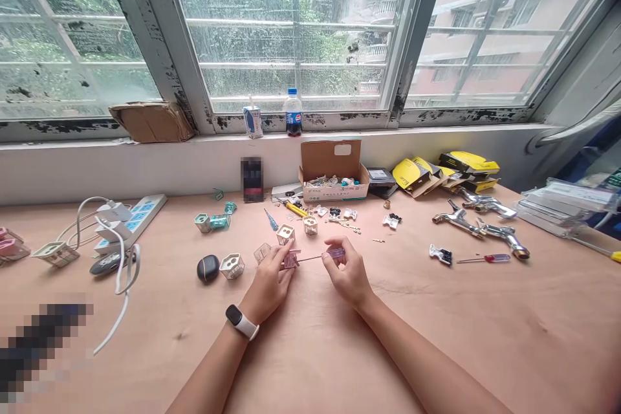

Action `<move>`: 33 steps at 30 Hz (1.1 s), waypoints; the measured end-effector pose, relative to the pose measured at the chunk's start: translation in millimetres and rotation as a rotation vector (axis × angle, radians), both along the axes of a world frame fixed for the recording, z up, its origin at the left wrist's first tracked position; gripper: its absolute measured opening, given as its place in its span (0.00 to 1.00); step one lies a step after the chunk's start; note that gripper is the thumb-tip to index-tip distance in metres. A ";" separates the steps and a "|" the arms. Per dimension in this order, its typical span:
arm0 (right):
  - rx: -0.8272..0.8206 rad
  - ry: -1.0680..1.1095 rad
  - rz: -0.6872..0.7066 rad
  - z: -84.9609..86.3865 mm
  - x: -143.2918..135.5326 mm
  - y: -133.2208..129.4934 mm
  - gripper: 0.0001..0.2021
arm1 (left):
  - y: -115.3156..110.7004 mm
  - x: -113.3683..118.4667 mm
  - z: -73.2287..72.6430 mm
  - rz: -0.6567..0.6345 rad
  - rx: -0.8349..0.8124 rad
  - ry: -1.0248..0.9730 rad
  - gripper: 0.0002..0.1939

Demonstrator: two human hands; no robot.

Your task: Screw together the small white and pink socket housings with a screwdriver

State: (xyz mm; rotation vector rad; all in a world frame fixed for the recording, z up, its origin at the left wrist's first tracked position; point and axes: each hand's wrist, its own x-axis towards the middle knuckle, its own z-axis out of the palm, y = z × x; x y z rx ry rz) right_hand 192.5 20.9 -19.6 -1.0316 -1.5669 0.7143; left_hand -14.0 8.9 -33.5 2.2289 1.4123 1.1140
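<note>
My left hand (270,283), with a white smartwatch on its wrist, pinches a small clear pinkish plastic part (291,258) just above the wooden table (436,323). My right hand (345,273) grips a small screwdriver (330,253) by its clear purple handle. The thin shaft runs left and its tip meets the plastic part. Close behind my hands lie several small square socket housings (286,233), one of them clear (262,252).
An open cardboard box of small parts (334,176) stands by the wall. A power strip with white chargers and cables (127,220) lies left, with a black oval case (208,268) nearer. Metal faucets (478,220), a red screwdriver (485,259) and yellow boxes (446,171) lie right.
</note>
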 end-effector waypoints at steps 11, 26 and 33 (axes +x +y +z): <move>-0.046 -0.084 -0.019 -3.7 0.0 4.4 0.08 | 0.3 0.2 1.8 0.105 0.067 0.033 0.26; -0.054 -0.119 -0.048 -6.7 -0.2 5.2 0.07 | -3.3 13.5 -1.1 -0.013 0.023 -0.093 0.19; -0.053 -0.074 -0.047 -3.8 -0.9 4.9 0.07 | -3.6 19.3 -3.7 -0.042 -0.028 -0.126 0.14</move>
